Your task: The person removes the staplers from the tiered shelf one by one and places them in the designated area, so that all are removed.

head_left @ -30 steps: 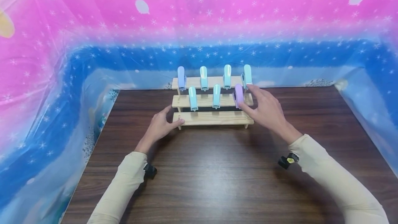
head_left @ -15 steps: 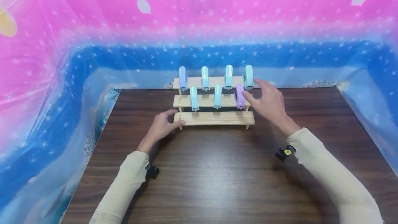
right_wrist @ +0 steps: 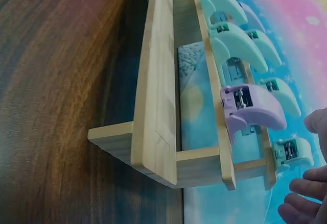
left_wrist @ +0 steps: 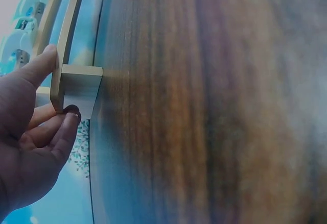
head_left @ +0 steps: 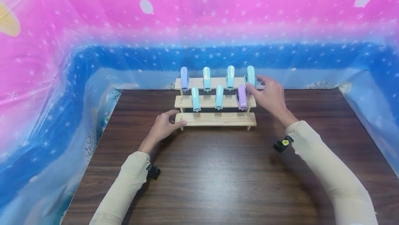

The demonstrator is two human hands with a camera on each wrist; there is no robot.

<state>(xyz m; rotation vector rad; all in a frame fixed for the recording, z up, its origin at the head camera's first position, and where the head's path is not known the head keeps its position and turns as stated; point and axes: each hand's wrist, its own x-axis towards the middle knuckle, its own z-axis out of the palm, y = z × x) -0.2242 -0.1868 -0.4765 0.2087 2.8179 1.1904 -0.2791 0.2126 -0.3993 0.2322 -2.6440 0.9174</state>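
Note:
A three-tier wooden rack (head_left: 215,119) stands near the table's back edge. My left hand (head_left: 162,125) pinches the left end of its lowest board, thumb on top and fingers below, as the left wrist view (left_wrist: 60,89) shows. Large plastic spring clips are fixed upright on the upper two boards. The top board bears a blue clip (head_left: 184,78) and three mint ones. Two mint clips and a purple clip (head_left: 241,97) sit on the middle board. My right hand (head_left: 272,96) is at the rightmost mint clip (right_wrist: 292,152), thumb and fingers spread about it; contact is unclear.
The brown wood-grain table (head_left: 215,176) stretches in front of the rack. A pink and blue printed cloth (head_left: 124,55) hangs behind and along both sides.
My right hand has moved from the purple clip up and back to the rightmost mint clip on the top board. My left hand keeps its hold on the rack.

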